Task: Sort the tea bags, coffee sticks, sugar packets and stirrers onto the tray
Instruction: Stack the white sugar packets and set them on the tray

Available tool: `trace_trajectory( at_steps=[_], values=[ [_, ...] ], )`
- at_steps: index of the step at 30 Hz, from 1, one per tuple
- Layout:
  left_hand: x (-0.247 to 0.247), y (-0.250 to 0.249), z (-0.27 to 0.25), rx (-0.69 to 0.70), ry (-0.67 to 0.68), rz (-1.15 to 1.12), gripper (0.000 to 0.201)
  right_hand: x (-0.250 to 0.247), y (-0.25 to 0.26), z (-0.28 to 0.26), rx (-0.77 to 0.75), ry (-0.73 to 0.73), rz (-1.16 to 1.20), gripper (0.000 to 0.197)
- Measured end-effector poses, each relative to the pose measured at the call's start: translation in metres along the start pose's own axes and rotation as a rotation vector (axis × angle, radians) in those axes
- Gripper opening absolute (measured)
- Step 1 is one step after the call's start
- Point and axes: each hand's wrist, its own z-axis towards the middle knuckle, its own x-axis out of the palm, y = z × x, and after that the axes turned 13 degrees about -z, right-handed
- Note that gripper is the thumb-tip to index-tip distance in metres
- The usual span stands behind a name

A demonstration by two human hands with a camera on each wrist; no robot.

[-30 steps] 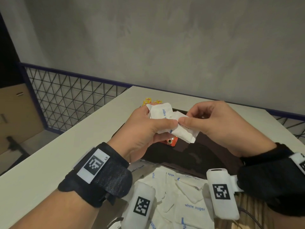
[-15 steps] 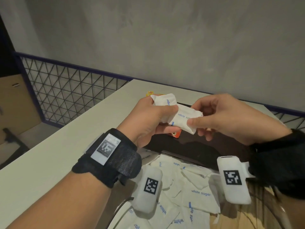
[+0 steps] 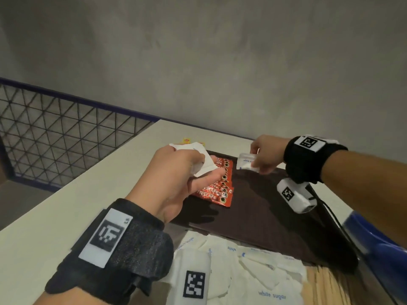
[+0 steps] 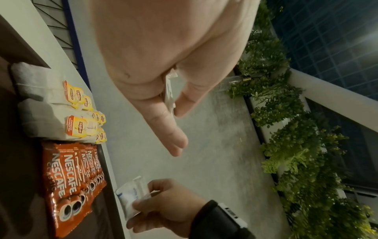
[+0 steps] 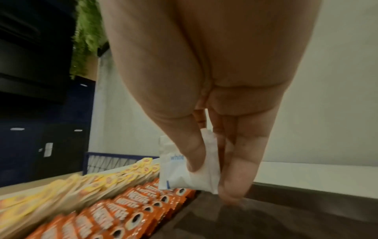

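**Two hands, each holding sugar packets above the tray**

Centre-left of the head view: left hand, fingers curled round a few sugar packets, over the coffee sticks. Centre: dark tray on the desk. Centre-right: right hand pinching one sugar packet just above the tray. Bottom: loose sugar packets.

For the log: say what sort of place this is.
Probably a café or office refreshment counter by a balcony: a white table against a mesh railing, a tray of coffee sticks and tea bags, and greenery outside.
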Motion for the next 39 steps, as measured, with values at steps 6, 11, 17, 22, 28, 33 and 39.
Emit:
trace_trajectory(
  at_steps=[6,11,17,22,28,33,39],
  values=[
    [-0.002,-0.003,0.001,0.013,0.031,-0.026,0.030,0.013,-0.009,0.038,0.091,-0.007,-0.019,0.018],
    [-0.001,-0.001,0.002,-0.005,0.033,-0.001,0.032,0.024,-0.013,0.051,0.135,0.001,0.014,0.024],
    [0.001,0.002,0.001,-0.013,0.031,0.031,0.032,0.031,-0.005,0.054,0.146,-0.095,-0.016,0.035],
    [0.001,0.003,0.000,-0.012,0.035,0.052,0.030,0.035,-0.002,0.051,0.167,-0.086,-0.057,0.036],
    [0.003,0.006,0.000,-0.014,0.002,0.071,0.033,0.038,-0.002,0.055,0.145,-0.033,-0.135,0.049],
    [0.003,0.008,0.003,-0.012,-0.027,0.076,0.038,0.040,0.003,0.063,0.139,-0.097,-0.215,0.043],
    [0.003,0.008,0.002,-0.008,-0.058,0.052,0.037,0.040,0.004,0.067,0.167,-0.052,-0.294,0.036]
  ],
)
